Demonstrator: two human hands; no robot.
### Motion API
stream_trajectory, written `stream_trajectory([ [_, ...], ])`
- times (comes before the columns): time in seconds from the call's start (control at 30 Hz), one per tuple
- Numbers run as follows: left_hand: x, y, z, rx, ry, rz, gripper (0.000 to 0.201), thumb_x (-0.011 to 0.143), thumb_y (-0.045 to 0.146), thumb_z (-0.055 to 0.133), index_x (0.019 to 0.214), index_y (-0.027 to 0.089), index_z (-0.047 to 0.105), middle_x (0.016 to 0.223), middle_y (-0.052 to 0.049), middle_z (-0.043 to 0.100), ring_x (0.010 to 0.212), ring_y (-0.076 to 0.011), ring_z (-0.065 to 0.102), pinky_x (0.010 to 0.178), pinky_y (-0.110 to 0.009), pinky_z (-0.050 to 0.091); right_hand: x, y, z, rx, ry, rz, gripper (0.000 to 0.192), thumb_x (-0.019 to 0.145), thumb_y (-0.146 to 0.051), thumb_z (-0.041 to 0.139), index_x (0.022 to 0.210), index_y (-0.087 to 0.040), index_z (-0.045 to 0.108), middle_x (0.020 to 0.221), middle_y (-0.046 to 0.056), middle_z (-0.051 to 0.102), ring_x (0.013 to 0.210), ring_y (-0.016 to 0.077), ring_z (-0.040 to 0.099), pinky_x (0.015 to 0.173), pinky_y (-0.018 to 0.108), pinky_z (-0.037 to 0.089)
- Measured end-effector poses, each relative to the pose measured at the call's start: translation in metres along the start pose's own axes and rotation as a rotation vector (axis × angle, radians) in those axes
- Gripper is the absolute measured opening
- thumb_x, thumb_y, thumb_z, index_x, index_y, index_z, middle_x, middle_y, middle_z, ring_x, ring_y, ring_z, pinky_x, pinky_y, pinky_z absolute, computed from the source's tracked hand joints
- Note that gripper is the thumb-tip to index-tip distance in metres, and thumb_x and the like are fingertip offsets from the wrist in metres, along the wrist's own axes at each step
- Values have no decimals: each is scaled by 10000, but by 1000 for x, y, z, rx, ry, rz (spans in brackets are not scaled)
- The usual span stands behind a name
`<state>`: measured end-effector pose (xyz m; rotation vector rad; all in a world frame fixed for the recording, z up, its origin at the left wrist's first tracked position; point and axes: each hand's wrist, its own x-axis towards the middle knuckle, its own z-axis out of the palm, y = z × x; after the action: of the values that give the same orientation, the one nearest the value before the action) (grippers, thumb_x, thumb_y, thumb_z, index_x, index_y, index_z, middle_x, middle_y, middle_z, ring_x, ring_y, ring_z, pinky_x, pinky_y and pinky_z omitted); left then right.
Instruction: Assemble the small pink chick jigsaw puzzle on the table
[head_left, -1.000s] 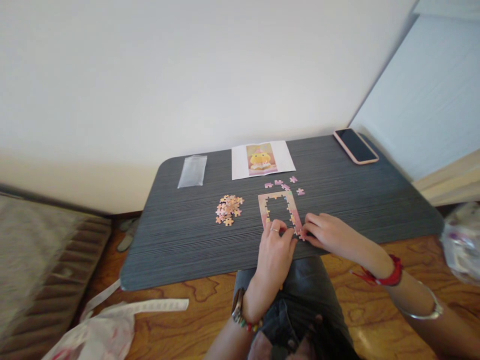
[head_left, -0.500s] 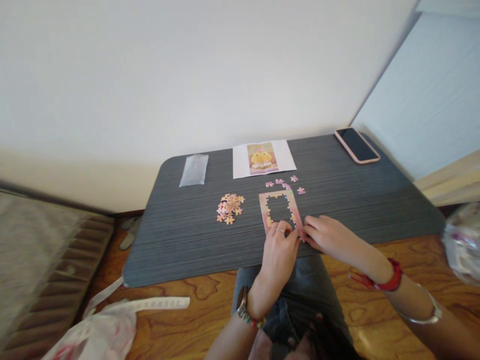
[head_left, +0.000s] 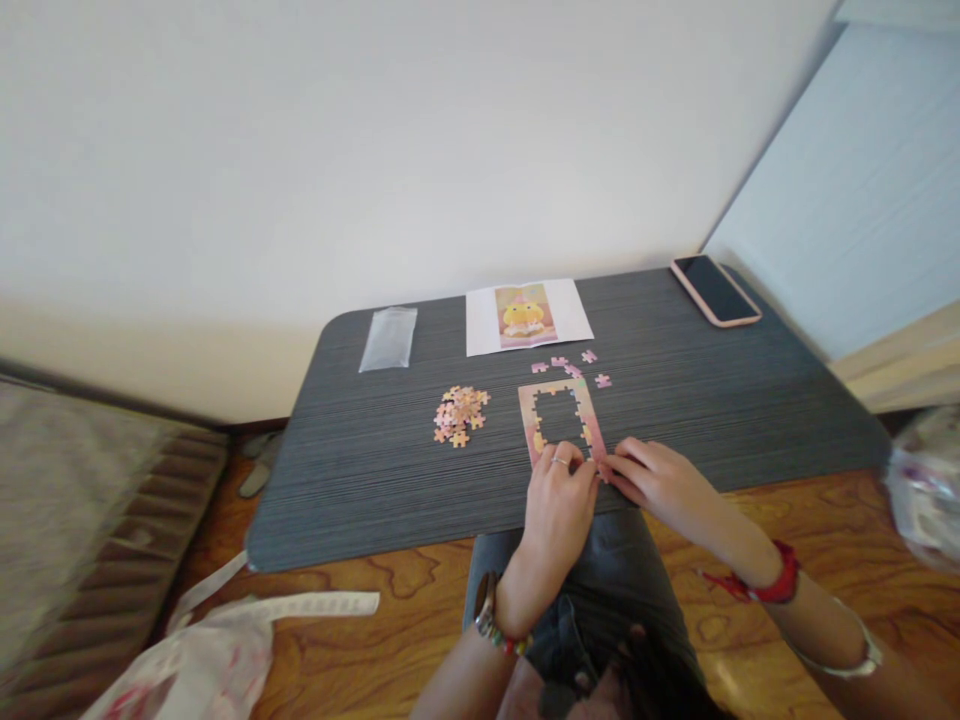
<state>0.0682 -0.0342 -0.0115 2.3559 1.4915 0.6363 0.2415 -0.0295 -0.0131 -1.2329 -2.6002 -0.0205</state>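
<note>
A partly assembled jigsaw puzzle point(head_left: 529, 404), a pink and yellow border around a bare middle, lies near the table's front edge. My left hand point(head_left: 559, 500) covers its lower side, fingers bent and pressed down on it, thumb towards the lower right corner. At that corner my right hand point(head_left: 660, 485) has its fingertips closed on a small pink puzzle piece point(head_left: 604, 474), partly hidden. Several loose pink pieces point(head_left: 572, 370) lie just beyond the border. Left of it sits a pile of pink and yellow pieces point(head_left: 460, 414).
A white sheet with a yellow character picture point(head_left: 525, 316) lies at the back of the dark table point(head_left: 375, 460). A clear plastic bag point(head_left: 388, 339) is at the back left, a phone point(head_left: 715, 290) at the back right. A wall point(head_left: 420, 150) stands behind.
My right hand has shifted slightly, its fingers still at the puzzle's lower right corner. My left hand stays in the same place; the loose pieces lie as before.
</note>
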Motion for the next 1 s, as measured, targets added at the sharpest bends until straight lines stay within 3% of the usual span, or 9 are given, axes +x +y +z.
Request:
stream_trajectory([
  [0.3,-7,-4,-11,0,71,-40,91,799,145,570,853,183,632,861,-37,507,830,-175,470,775,-332,467,-5,-8,2,-18,51,20,233,909,-229,433,952,-182,657,774,55,588,660,151,533,610,286,412],
  [0.43,-16,-21,-25,48,158,-99,166,817,156,547,961,183,627,881,-50,495,837,-179,462,766,-329,468,-6,-7,0,83,31,71,246,913,-250,421,1010,-180,636,831,67,603,704,161,564,655,306,457],
  [0.53,-17,-40,-37,115,171,-117,255,832,223,542,1079,207,605,910,-58,474,859,-191,454,794,-350,467,-5,7,-2,240,41,135,278,915,-278,406,1109,-202,590,928,77,600,797,173,588,722,321,494],
  [0.73,-6,-63,-47,242,-2,-131,443,792,293,601,1221,210,530,1003,-88,449,948,-234,447,841,-407,447,19,45,-4,348,-35,147,384,883,-336,458,1245,-212,500,1050,90,547,936,205,575,830,372,485],
  [1.0,-1,-59,-48,215,-126,-151,469,795,330,591,1253,291,496,1033,-68,424,935,-210,447,824,-378,447,39,52,2,365,-189,74,482,845,-409,511,1283,-211,478,1029,83,513,912,208,561,807,369,476],
])
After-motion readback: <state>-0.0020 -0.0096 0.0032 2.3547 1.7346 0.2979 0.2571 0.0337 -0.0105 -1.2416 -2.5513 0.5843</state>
